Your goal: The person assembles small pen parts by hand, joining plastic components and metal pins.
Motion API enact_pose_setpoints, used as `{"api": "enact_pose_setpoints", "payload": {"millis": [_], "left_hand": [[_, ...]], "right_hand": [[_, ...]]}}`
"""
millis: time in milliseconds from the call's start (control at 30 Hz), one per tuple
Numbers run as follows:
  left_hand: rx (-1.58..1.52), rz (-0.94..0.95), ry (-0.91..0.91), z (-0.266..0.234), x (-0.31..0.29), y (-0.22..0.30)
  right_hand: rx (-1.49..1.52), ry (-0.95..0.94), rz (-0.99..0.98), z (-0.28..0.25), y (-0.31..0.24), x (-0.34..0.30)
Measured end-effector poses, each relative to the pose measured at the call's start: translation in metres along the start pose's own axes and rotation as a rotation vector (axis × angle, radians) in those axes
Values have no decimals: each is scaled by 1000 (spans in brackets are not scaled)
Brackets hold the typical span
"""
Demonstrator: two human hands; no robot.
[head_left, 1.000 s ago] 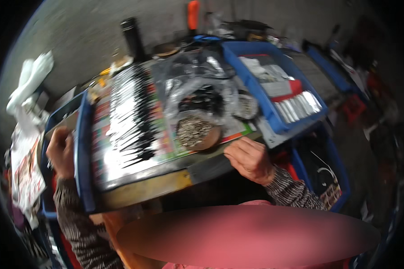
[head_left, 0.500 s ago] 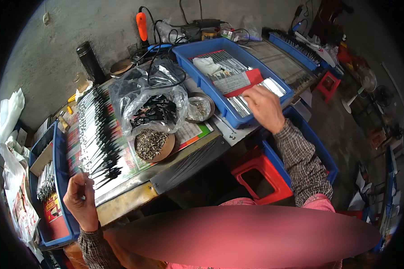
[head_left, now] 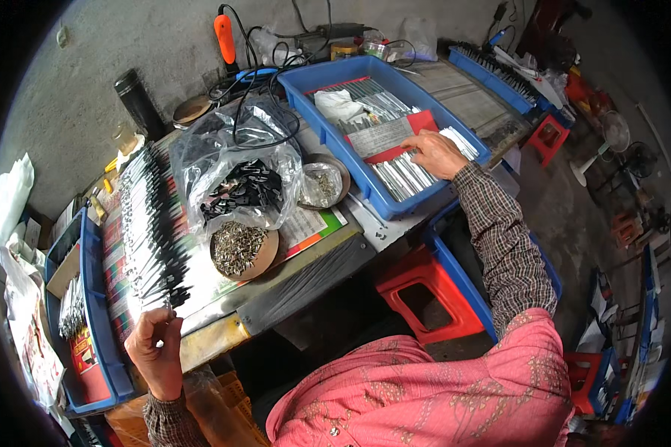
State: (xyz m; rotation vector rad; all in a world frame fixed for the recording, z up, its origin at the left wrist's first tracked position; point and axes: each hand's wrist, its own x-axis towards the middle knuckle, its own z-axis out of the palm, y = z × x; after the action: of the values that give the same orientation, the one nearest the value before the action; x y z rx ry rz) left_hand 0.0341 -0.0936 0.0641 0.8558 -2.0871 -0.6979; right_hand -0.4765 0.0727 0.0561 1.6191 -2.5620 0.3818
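At the near end of a long row of thin metal strips with black ends (head_left: 153, 223), my left hand (head_left: 159, 350) is closed in a pinch. What sits between its fingertips is too small to make out. My right hand (head_left: 441, 155) reaches over the right part of a blue tray (head_left: 384, 211), palm down. Its index finger stretches forward, with the thumb a little apart below it. Beneath these fingers lie bright silver metal strips (head_left: 402, 177), beside a red sheet with a printed paper (head_left: 384, 137). Whether the fingertips touch the strips is unclear.
A wooden dish of small metal parts (head_left: 238, 249) stands near the table edge. Behind it are a clear plastic bag of black parts (head_left: 246, 190) and another small dish (head_left: 324, 186). A blue bin (head_left: 97, 298) is at left; a red stool (head_left: 429, 298) stands below the table.
My right hand has moved across the strips toward the red sheet, its fingers reaching further forward. My left hand keeps its pinch by the row's near end. The whole view has shifted slightly.
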Motion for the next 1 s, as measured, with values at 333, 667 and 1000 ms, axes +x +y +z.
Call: {"api": "enact_pose_setpoints", "payload": {"millis": [333, 667, 1000], "left_hand": [[-26, 12, -43, 22, 4, -1], [-286, -143, -75, 29, -6, -3], [-426, -184, -127, 23, -16, 6]], "right_hand": [[35, -89, -34, -2, 2, 7], [211, -42, 100, -5, 0, 9], [416, 27, 123, -17, -25, -11]]}}
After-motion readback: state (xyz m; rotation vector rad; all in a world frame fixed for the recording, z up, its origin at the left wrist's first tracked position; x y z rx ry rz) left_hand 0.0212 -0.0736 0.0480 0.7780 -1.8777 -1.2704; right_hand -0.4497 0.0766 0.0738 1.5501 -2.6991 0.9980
